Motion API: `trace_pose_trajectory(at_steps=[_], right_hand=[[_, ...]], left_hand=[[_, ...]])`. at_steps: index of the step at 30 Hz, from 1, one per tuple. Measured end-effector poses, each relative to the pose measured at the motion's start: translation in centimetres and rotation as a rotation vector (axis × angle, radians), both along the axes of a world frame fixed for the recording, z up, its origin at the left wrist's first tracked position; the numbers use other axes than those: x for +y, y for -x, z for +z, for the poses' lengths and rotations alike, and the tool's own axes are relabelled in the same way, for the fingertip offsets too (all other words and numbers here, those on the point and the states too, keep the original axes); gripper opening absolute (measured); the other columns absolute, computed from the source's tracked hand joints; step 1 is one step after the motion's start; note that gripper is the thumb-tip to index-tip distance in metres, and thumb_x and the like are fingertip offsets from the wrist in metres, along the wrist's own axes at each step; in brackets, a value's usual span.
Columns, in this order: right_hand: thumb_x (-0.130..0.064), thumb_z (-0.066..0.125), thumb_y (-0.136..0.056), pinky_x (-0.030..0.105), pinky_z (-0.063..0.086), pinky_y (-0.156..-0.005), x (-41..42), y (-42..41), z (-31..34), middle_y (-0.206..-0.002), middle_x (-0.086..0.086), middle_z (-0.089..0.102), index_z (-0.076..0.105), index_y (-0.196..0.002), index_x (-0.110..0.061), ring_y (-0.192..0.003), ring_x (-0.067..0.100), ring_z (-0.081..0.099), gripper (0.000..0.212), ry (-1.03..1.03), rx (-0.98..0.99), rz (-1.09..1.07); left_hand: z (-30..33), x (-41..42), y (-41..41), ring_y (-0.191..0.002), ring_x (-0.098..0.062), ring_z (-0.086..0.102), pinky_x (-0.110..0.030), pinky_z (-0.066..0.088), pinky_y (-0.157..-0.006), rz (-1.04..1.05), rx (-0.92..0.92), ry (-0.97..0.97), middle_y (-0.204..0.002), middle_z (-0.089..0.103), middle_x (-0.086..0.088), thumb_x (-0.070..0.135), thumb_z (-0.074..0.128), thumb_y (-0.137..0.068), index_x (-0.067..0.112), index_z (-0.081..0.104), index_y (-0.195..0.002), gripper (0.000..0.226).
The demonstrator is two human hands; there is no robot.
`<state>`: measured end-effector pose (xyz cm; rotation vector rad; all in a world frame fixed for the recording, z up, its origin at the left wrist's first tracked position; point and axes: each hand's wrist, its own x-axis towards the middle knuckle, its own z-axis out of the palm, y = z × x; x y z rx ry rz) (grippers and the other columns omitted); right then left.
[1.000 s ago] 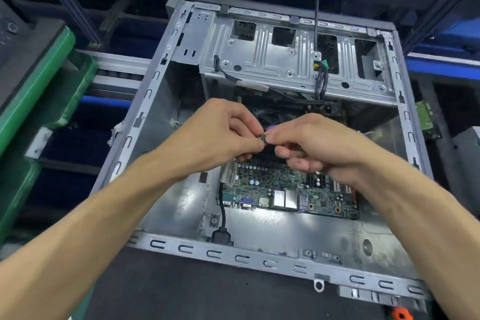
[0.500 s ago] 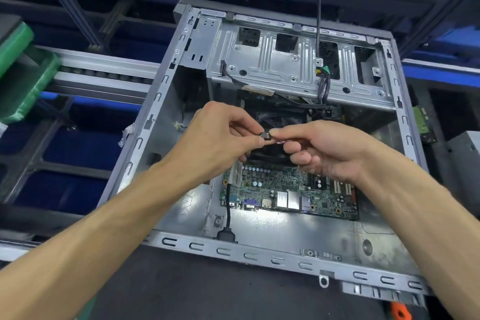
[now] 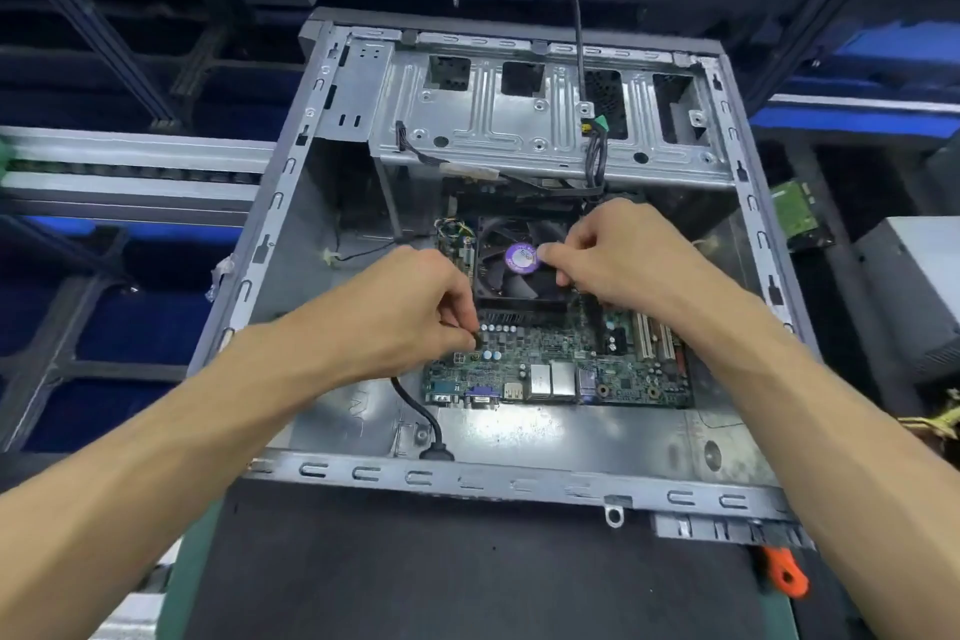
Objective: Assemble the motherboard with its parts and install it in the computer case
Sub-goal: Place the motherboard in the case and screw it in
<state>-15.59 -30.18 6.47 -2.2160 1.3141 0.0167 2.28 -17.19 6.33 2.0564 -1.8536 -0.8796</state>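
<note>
The open grey computer case (image 3: 467, 476) lies on a black mat, with the green motherboard (image 3: 561, 369) set on its floor. A black CPU fan (image 3: 511, 276) with a purple sticker sits on the board. My left hand (image 3: 415, 317) pinches a small dark part, likely a screw (image 3: 475, 340), at the board's left edge. My right hand (image 3: 618, 260) hovers over the fan's right side with curled fingers, thumb and forefinger together. Whether it holds anything is hidden.
A metal drive cage (image 3: 519, 130) spans the case's far end, and a thin cable (image 3: 574, 16) hangs down to it. A black cable (image 3: 415, 411) runs to the near wall. An orange-handled tool (image 3: 787, 572) lies front right. A grey box (image 3: 914, 286) stands at the right.
My hands, which met above the fan on one small part, have separated. The left hand dropped to the board's left edge with the part. The right hand drew back over the fan.
</note>
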Motion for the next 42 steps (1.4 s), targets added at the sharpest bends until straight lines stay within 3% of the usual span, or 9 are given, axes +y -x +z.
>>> trace_pose_trajectory(at_steps=[4,9,15,20,24,34,42], right_hand=[[-0.044,0.065,-0.093,0.029,0.050,-0.063,-0.3,0.2,-0.8,-0.058,-0.003,0.064,0.066,-0.070,-0.020,-0.062,0.016,0.063,0.033,0.017,-0.022,0.000],[-0.039,0.059,-0.096,0.025,0.045,-0.053,-0.5,0.0,-1.4,-0.065,0.002,0.069,0.060,-0.076,-0.017,-0.046,0.017,0.066,0.030,-0.017,-0.027,0.008],[-0.033,0.057,-0.095,0.029,0.055,-0.061,-0.7,-0.3,-1.9,-0.077,0.014,0.074,0.058,-0.076,-0.013,-0.048,0.021,0.064,0.027,-0.004,-0.033,0.042],[-0.033,0.055,-0.096,0.025,0.050,-0.051,-0.8,-0.3,-2.0,-0.072,0.009,0.073,0.063,-0.079,-0.010,-0.041,0.019,0.066,0.030,-0.030,-0.041,0.033],[-0.031,0.055,-0.097,0.036,0.062,-0.061,-0.8,-0.3,-2.0,-0.071,0.013,0.074,0.066,-0.086,-0.003,-0.044,0.022,0.068,0.032,-0.046,-0.065,0.027],[-0.032,0.056,-0.096,0.040,0.063,-0.064,-0.7,-0.6,-2.0,-0.067,0.010,0.073,0.067,-0.090,0.000,-0.044,0.021,0.069,0.034,-0.052,-0.060,0.001],[-0.036,0.053,-0.099,0.031,0.060,-0.063,-0.5,-0.8,-2.0,-0.067,0.008,0.072,0.063,-0.089,-0.005,-0.042,0.018,0.067,0.034,0.003,-0.027,0.018]], left_hand=[[-0.8,0.0,-0.1,-0.060,0.016,0.056,-0.006,0.039,-0.049,-0.063,-0.109,-0.065,-0.055,0.061,0.025,0.026,0.081,-0.079,0.026,0.073,-0.070,0.012],[-1.5,-0.1,0.1,-0.059,0.016,0.056,-0.004,0.038,-0.048,-0.146,-0.166,-0.095,-0.057,0.057,0.037,0.023,0.079,-0.081,0.024,0.074,-0.072,0.011],[-2.5,-0.4,0.4,-0.064,0.002,0.059,-0.007,0.038,-0.048,-0.243,-0.313,-0.079,-0.066,0.066,0.016,0.027,0.076,-0.083,0.023,0.073,-0.077,0.008],[-2.7,-0.5,0.5,-0.061,0.005,0.055,-0.007,0.039,-0.048,-0.269,-0.349,-0.065,-0.067,0.066,0.015,0.026,0.074,-0.082,0.023,0.072,-0.076,0.007],[-2.7,-0.5,0.6,-0.056,0.009,0.050,-0.004,0.039,-0.051,-0.265,-0.338,-0.064,-0.060,0.058,0.020,0.026,0.074,-0.084,0.023,0.073,-0.077,0.008],[-2.7,-0.4,0.6,-0.060,0.005,0.054,-0.007,0.034,-0.047,-0.262,-0.338,-0.068,-0.063,0.059,0.019,0.026,0.072,-0.085,0.024,0.072,-0.078,0.007],[-2.9,-0.5,1.4,-0.067,-0.013,0.062,-0.025,0.051,-0.060,-0.293,-0.365,-0.084,-0.068,0.066,0.008,0.016,0.069,-0.079,0.019,0.068,-0.073,0.007]])
